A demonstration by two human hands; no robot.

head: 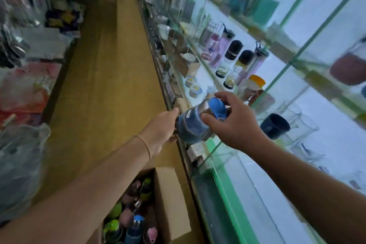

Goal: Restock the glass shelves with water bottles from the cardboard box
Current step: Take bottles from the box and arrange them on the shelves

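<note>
A blue water bottle (195, 123) with a blue cap and a steel neck is held in the air, tilted, at the front edge of the glass shelves (215, 156). My left hand (161, 130) grips its base from the left. My right hand (229, 120) grips the cap end, thumb on the sleeve and fingers over the top. Below, on the floor, stands the open cardboard box (168, 200) with several bottles in green, pink and blue.
The glass shelves on the right carry bottles with black lids (233, 50), a dark blue cup (275, 126), clear glasses (301, 125) and small bowls (195, 90). A brown floor aisle (111, 77) runs ahead. Bagged goods (23, 85) pile up on the left.
</note>
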